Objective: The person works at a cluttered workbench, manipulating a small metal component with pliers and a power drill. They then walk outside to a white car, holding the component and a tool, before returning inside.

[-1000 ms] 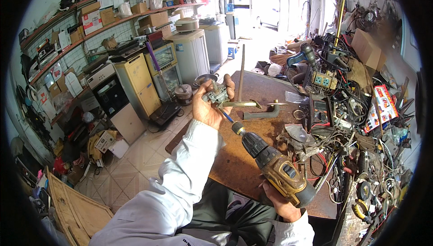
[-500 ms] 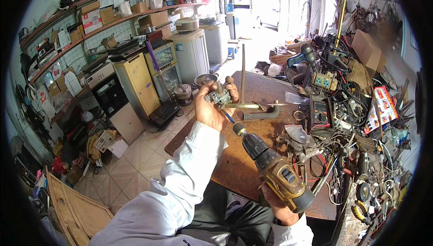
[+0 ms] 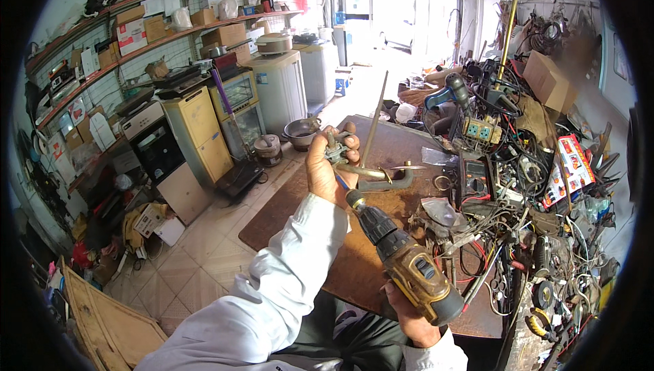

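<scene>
My left hand point(image 3: 323, 175) is raised over the brown table point(image 3: 286, 211), its fingers wrapped round a small grey metal valve point(image 3: 335, 151). From the valve runs a brass-coloured tube point(image 3: 364, 171), and a long thin rod point(image 3: 376, 122) rises beside it at a tilt; whether they are joined I cannot make out. Below, my right hand point(image 3: 414, 322) grips a worn yellow-and-black cordless drill point(image 3: 412, 267) near its rear. A thin blue-shafted bit point(image 3: 342, 182) in its chuck points at the valve; my left fingers and palm hide whether the tip touches it.
Behind the held valve a curved dark pipe point(image 3: 403, 179) lies on the table. To the right are a multimeter point(image 3: 477, 179), a socket block point(image 3: 482, 129), scissors point(image 3: 499, 282) and heaped cables. Cabinets point(image 3: 204, 126) and a metal pot point(image 3: 300, 133) stand on the left.
The thin rod has tipped from upright to leaning right as the valve turned in my left hand. The drill has shifted slightly left, still pointing at the valve. The whole view has moved a little.
</scene>
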A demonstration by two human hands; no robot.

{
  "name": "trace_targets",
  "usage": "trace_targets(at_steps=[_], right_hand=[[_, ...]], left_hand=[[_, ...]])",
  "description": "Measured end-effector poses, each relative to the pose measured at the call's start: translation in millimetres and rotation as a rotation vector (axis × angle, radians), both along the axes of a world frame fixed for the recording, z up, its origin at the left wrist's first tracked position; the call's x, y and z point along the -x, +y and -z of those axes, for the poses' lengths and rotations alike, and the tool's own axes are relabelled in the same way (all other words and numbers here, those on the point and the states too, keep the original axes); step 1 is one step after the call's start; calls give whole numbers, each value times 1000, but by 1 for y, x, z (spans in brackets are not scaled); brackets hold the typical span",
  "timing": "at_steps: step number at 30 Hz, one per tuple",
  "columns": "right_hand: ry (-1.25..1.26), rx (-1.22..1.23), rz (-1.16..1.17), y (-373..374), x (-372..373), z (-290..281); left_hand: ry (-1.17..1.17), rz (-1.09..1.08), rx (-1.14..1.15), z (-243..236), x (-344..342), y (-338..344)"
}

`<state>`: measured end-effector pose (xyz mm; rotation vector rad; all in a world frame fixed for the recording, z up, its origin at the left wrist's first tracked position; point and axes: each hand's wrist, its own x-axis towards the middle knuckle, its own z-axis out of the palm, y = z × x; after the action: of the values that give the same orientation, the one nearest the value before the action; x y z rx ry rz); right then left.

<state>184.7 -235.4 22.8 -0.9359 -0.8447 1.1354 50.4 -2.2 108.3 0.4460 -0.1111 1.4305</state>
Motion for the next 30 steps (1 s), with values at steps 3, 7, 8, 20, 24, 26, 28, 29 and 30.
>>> trace_targets(at_steps=[3, 7, 8, 20, 24, 26, 28, 29, 30], right_hand=[[535, 79, -99, 2, -1, 15], [-519, -178, -20, 5, 0, -1], [-637, -171, -20, 4, 1, -4], [-1574, -142, 167, -14, 2, -3], [-897, -7, -22, -6, 9, -5], [-840, -54, -99, -2, 7, -22], [-1024, -165, -128, 2, 3, -31], [-1136, -192, -86, 2, 4, -29], [-1247, -217, -40, 1, 4, -28]], left_hand=[[18, -71, 70, 0, -8, 1], [2, -94, 47, 17, -2, 12], [-5, -94, 44, 18, -1, 12], [-99, -10, 61, 5, 9, -6], [-123, 22, 79, 4, 6, -7], [-107, 15, 92, 4, 8, -5], [-93, 5, 92, 4, 10, -5], [-88, 0, 85, 4, 12, -4], [-83, -5, 78, 4, 13, -5]])
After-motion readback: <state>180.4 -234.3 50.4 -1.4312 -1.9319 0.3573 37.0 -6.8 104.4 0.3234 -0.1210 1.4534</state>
